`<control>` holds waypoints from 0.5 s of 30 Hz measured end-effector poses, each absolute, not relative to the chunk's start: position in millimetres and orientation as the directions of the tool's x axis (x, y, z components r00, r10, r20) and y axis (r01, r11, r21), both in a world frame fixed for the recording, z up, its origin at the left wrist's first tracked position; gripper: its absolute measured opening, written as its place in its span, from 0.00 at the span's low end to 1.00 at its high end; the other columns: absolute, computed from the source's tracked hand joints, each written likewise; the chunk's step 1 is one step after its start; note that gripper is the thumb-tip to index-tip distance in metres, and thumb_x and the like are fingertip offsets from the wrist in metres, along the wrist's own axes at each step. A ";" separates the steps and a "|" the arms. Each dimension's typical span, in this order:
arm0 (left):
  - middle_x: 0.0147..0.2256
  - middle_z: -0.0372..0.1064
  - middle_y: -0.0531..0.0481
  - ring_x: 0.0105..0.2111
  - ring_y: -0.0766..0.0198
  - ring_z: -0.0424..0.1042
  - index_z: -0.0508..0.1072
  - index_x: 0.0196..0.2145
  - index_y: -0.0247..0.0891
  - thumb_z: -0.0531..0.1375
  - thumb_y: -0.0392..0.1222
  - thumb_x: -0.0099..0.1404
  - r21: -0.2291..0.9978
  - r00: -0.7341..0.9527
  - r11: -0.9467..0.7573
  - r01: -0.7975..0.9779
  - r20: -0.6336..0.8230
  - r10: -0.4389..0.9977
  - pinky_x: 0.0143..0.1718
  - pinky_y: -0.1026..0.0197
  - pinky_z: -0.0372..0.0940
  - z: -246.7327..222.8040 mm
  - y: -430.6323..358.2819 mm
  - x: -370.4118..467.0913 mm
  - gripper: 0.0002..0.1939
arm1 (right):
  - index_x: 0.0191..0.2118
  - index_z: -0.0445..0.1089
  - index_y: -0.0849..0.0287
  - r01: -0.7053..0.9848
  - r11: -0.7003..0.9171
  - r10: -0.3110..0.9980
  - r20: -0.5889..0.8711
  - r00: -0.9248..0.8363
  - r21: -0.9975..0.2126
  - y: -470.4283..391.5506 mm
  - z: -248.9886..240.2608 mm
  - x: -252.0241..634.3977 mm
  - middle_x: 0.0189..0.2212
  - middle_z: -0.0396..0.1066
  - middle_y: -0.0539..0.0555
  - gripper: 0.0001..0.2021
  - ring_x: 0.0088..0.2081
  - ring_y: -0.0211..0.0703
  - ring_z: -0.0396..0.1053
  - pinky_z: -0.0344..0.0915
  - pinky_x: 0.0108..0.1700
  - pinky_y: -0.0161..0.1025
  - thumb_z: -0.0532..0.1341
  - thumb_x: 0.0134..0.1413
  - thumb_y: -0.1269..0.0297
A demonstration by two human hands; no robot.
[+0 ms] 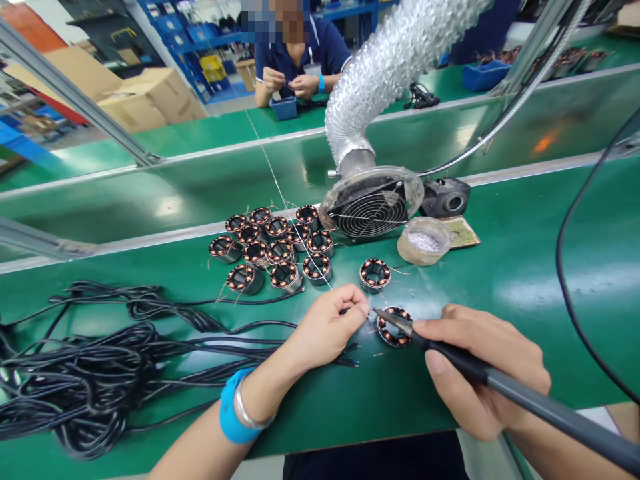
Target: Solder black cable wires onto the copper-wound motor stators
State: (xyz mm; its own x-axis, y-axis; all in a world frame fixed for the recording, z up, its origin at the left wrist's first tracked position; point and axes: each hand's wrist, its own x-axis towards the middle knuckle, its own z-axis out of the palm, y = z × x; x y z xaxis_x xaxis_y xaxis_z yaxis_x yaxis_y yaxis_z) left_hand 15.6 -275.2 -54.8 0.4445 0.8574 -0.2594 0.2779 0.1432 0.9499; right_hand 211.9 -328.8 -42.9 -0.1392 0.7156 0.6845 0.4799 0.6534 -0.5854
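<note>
My left hand [336, 321] is closed in a pinch with a short dark piece of black cable showing between its fingers. A thin, silvery solder wire [285, 201] runs down from the back of the bench to this hand. In my right hand [487, 363] is a soldering iron [463, 360], gripped like a pen, its tip right by my left fingertips. Beneath the iron sits a motor stator [387, 337] with copper windings, partly covered by the iron. Just behind it stands another stator [375, 275]. Whether the tip touches a wire is too small to tell.
Several stators [285, 275] are grouped at the back left. Coiled black cables [100, 373] cover the left side. A fume extractor fan [373, 210], a round tub [425, 243] and an iron stand [450, 197] are behind. A co-worker [300, 67] sits across the bench.
</note>
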 end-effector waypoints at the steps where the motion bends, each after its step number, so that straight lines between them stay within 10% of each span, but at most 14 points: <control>1: 0.21 0.52 0.59 0.21 0.71 0.50 0.64 0.28 0.38 0.56 0.46 0.63 0.949 0.442 0.148 0.280 -0.264 0.858 0.23 0.67 0.48 -54.6 -275.1 15.7 0.11 | 0.43 0.71 0.54 0.482 0.669 0.700 0.697 -0.154 -0.566 -329.4 -42.6 211.6 0.23 0.72 0.50 0.15 0.18 0.40 0.64 0.62 0.21 0.39 0.58 0.49 0.74; 15: 0.21 0.52 0.60 0.21 0.71 0.50 0.64 0.28 0.38 0.55 0.44 0.63 0.949 0.444 0.144 0.281 -0.261 0.857 0.23 0.66 0.48 -53.9 -275.0 15.4 0.09 | 0.45 0.72 0.57 0.436 0.680 0.692 0.713 -0.115 -0.590 -331.4 -45.5 216.9 0.22 0.68 0.51 0.17 0.20 0.39 0.62 0.60 0.22 0.40 0.59 0.48 0.75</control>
